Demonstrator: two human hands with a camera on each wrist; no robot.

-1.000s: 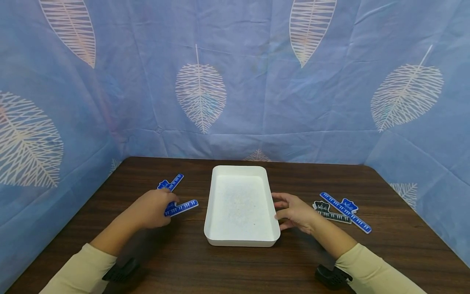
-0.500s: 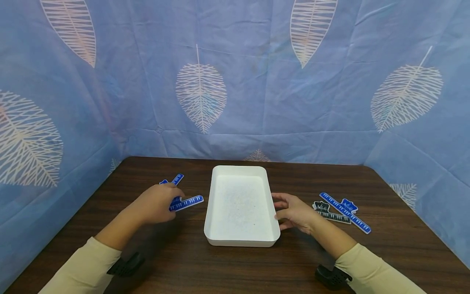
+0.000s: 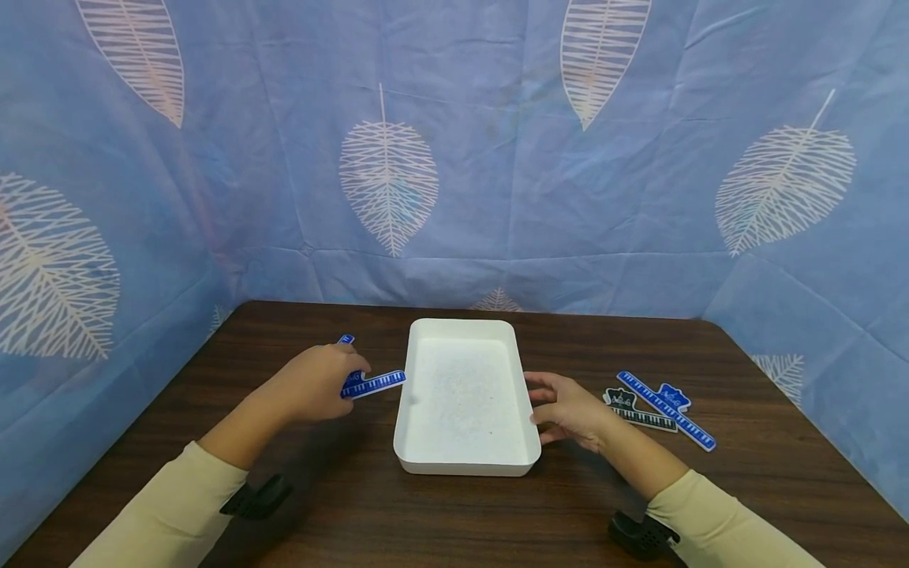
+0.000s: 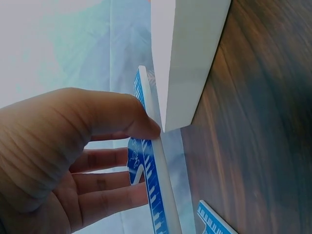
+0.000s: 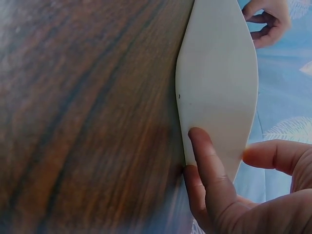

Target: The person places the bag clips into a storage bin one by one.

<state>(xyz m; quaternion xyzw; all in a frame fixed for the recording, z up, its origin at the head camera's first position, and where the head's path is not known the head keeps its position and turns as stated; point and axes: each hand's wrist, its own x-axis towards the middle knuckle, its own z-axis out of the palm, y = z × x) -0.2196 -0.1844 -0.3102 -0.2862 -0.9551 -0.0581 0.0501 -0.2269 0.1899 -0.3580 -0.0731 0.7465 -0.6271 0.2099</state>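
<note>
My left hand [image 3: 321, 383] pinches a blue music clip [image 3: 376, 384] printed with piano keys, thumb on one side and fingers on the other. In the left wrist view this clip [image 4: 155, 195] is off the table, its far end near the tray's left wall. The white tray [image 3: 469, 468] stands in the middle of the table. At its right side my right hand [image 3: 568, 412] touches the wall with fairly straight fingers, as the right wrist view shows; the thumb [image 5: 265, 155] meets the rim. Another blue clip [image 3: 346, 339] lies behind my left hand, mostly hidden.
On the table's right side, a blue clip [image 3: 663, 406] lies across a black clip [image 3: 642, 418], both with piano-key prints. The dark wooden table [image 3: 440, 521] meets blue leaf-patterned cloth [image 3: 461, 197] at the back and sides.
My left hand has lifted the blue music clip and moved it right and away from me, up to the tray's left edge. The right hand and the tray keep their places.
</note>
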